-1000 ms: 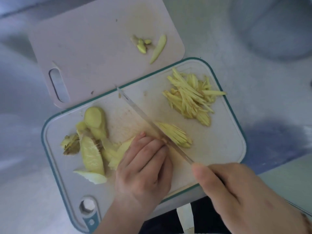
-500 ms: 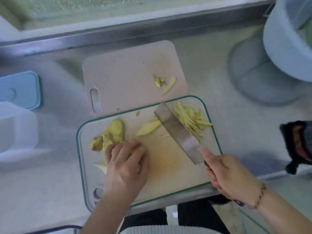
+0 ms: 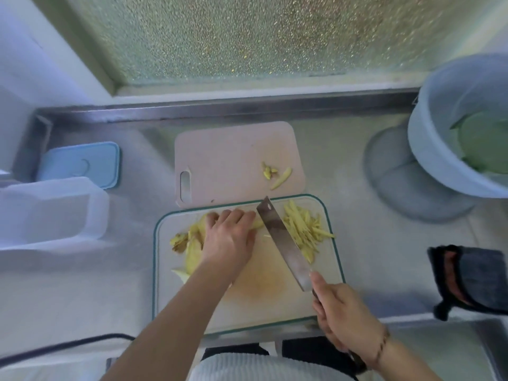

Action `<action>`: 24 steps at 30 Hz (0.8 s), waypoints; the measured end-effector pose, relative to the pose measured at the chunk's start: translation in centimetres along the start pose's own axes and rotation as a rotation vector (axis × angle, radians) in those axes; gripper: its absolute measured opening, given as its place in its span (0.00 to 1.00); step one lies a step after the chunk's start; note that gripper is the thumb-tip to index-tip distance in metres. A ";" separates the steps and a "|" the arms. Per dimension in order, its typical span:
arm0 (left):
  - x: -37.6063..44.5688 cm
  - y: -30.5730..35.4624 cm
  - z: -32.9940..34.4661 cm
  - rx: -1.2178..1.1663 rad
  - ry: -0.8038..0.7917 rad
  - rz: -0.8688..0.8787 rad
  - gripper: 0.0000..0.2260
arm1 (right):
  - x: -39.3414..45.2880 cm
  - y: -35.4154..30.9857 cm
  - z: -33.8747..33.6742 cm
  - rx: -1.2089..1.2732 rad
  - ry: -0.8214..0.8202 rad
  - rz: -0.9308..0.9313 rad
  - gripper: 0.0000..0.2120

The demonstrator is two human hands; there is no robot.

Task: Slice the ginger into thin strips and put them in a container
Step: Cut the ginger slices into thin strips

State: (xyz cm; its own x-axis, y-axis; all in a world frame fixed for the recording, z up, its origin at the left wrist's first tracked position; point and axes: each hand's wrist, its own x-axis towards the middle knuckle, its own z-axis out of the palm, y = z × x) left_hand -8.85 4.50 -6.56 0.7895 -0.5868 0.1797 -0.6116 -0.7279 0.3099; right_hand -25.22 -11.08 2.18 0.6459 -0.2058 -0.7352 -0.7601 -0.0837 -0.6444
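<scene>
gripping knife (image 3: 286,243), right hand (image 3: 346,320); left hand (image 3: 231,237) curled over ginger (image 3: 192,251), mid-board.

Head camera (the only view) looks steeply down, close over the counter (image 3: 357,166), toward the frosted window (image 3: 247,37)

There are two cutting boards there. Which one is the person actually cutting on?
The white cutting board with the teal rim, nearest the person. Both hands, the cleaver and the ginger strips are over it, while the plain pinkish-beige board behind it carries only a few scraps.
</scene>
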 end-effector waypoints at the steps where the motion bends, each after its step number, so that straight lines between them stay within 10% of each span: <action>1: 0.0 0.0 0.0 0.029 0.003 0.000 0.18 | -0.3 0.0 0.1 0.023 -0.002 0.013 0.26; 19: -1.4 -0.6 -2.2 0.290 -0.187 -0.259 0.12 | 0.8 0.8 -2.6 0.044 -0.064 0.096 0.27; 24: -1.8 -0.2 -4.6 -0.306 0.375 -0.308 0.12 | 0.4 -0.1 -2.7 -0.557 -0.024 -0.193 0.29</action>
State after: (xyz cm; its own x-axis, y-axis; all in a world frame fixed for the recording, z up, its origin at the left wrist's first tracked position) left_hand -9.89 7.32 -2.68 0.9271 -0.1577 0.3399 -0.3521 -0.6769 0.6464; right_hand -25.10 -13.81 2.52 0.7728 -0.1147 -0.6243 -0.5473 -0.6184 -0.5639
